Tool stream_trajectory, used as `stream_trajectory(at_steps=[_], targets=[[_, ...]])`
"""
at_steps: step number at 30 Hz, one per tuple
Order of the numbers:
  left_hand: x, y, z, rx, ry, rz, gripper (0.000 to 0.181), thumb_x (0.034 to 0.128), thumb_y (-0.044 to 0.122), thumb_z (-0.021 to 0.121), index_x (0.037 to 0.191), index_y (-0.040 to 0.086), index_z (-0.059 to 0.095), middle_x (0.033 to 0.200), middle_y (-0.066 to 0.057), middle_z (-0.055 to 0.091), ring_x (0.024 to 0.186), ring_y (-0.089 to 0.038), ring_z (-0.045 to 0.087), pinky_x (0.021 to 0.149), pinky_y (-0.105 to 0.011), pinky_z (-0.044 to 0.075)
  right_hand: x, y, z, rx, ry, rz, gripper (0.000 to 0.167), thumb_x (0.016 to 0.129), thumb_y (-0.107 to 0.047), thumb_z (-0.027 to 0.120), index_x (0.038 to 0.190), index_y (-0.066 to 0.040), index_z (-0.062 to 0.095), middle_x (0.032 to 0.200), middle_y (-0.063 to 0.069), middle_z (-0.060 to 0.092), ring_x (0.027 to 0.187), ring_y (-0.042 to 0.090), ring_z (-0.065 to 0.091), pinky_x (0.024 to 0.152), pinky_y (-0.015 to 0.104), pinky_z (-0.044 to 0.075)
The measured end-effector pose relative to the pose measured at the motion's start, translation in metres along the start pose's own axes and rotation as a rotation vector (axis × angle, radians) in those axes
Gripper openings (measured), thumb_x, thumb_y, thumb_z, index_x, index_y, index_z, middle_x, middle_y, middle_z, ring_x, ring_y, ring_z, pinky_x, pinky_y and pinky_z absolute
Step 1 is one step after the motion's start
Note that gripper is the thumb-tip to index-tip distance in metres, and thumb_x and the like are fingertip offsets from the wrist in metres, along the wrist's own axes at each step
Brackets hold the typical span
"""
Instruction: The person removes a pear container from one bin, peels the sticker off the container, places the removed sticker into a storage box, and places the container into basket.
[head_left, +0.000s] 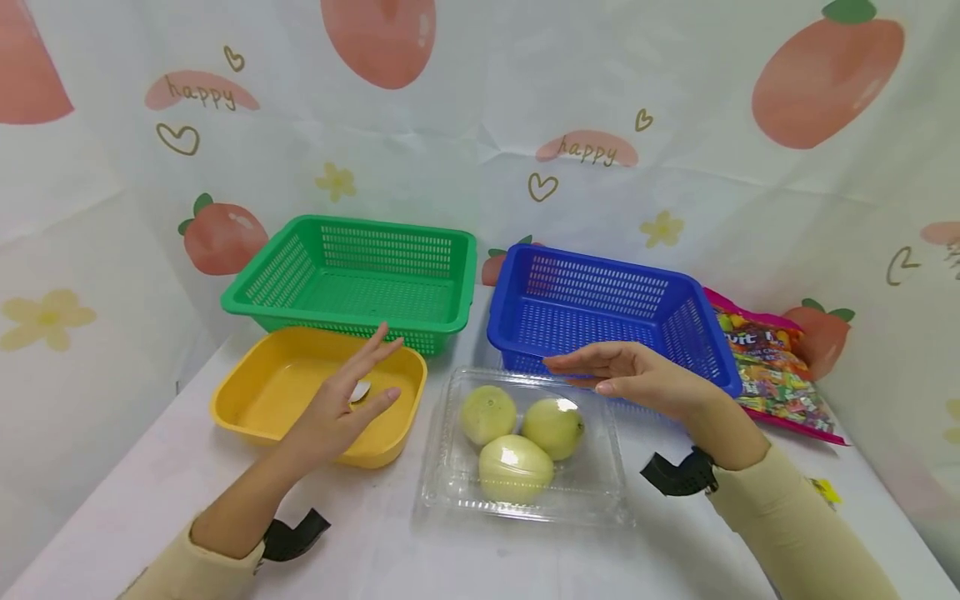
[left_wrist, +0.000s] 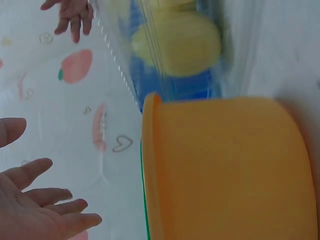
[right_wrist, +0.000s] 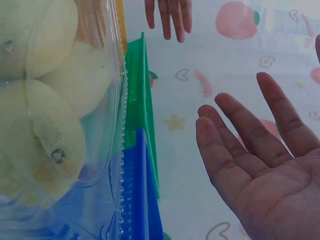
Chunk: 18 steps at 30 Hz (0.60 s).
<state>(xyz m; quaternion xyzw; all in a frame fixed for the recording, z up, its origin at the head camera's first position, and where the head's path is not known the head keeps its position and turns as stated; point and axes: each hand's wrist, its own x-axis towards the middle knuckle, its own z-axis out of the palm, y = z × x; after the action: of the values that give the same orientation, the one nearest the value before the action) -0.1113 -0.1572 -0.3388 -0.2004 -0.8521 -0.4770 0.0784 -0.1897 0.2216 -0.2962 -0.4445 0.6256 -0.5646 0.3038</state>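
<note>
"happy" on backdrop [head_left: 480, 108], "uit" on bag [head_left: 780, 379]

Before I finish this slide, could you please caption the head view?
Left hand and right hand, empty, over a table: clear box of fruit, yellow tub, green basket and blue basket.

The right hand [right_wrist: 270, 175] shows its palm, fingers apart, clear of a see-through box [right_wrist: 102, 170] holding pale fruits [right_wrist: 45, 145]. Past its edge stand blue [right_wrist: 142, 190] and green [right_wrist: 145, 95] baskets; the left hand's [right_wrist: 173, 15] fingers point down up top.
</note>
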Motion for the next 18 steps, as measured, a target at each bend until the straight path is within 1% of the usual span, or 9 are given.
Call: stream_trajectory(at_steps=[6,8,11,15,16,17,18], targets=[[-0.003,0.004,0.019,-0.038,0.003,0.027,0.058,0.0922,0.014,0.056,0.145,0.016,0.033,0.158,-0.011,0.008,0.143,-0.038,0.012,0.103,-0.070,0.019,-0.015,0.005,0.007,-0.022,0.058,0.007,0.039,0.095,-0.003,0.046,0.134,0.001,0.044,0.142,0.002,0.047,0.133,0.012,0.042,0.107,0.025,0.037],[-0.004,0.006,0.025,-0.048,-0.020,0.029,0.062,0.0919,0.015,0.057,0.147,0.018,0.029,0.158,-0.011,0.005,0.143,-0.038,0.009,0.104,-0.070,0.016,-0.021,0.008,0.010,-0.039,0.086,0.012,0.039,0.094,-0.001,0.046,0.133,0.002,0.045,0.143,0.000,0.047,0.133,0.010,0.042,0.106,0.023,0.037],[-0.005,0.010,0.034,-0.063,-0.073,0.023,0.066,0.0916,0.019,0.058,0.148,0.023,0.024,0.158,-0.008,-0.002,0.144,-0.038,0.006,0.104,-0.071,0.016,-0.031,0.011,0.018,-0.085,0.151,0.032,0.041,0.093,0.003,0.047,0.133,0.002,0.045,0.143,-0.004,0.046,0.132,0.005,0.041,0.105,0.020,0.038],[-0.008,0.014,0.045,-0.077,-0.123,0.023,0.072,0.0901,0.021,0.060,0.149,0.024,0.020,0.158,-0.007,-0.006,0.143,-0.040,0.004,0.103,-0.071,0.016,-0.043,0.014,0.030,-0.161,0.271,0.081,0.043,0.092,0.002,0.048,0.135,0.003,0.042,0.144,-0.009,0.043,0.130,-0.002,0.040,0.102,0.015,0.038],[-0.010,0.014,0.048,-0.089,-0.133,0.022,0.073,0.0895,0.021,0.061,0.150,0.024,0.019,0.158,-0.007,-0.007,0.143,-0.040,0.004,0.103,-0.072,0.016,-0.045,0.016,0.034,-0.182,0.311,0.094,0.044,0.092,0.001,0.049,0.135,0.002,0.042,0.144,-0.011,0.043,0.129,-0.005,0.039,0.101,0.014,0.038],[-0.011,0.015,0.051,-0.098,-0.143,0.020,0.075,0.0887,0.021,0.062,0.150,0.024,0.019,0.158,-0.007,-0.008,0.143,-0.041,0.004,0.102,-0.072,0.016,-0.048,0.017,0.038,-0.202,0.351,0.100,0.045,0.092,0.000,0.050,0.136,0.004,0.040,0.145,-0.009,0.042,0.129,-0.006,0.039,0.101,0.012,0.037],[-0.013,0.016,0.055,-0.109,-0.155,0.014,0.076,0.0879,0.022,0.063,0.150,0.024,0.018,0.158,-0.007,-0.009,0.143,-0.041,0.003,0.102,-0.072,0.015,-0.050,0.019,0.042,-0.227,0.401,0.114,0.046,0.092,0.000,0.052,0.136,0.003,0.040,0.144,-0.010,0.042,0.128,-0.009,0.038,0.099,0.011,0.037]])
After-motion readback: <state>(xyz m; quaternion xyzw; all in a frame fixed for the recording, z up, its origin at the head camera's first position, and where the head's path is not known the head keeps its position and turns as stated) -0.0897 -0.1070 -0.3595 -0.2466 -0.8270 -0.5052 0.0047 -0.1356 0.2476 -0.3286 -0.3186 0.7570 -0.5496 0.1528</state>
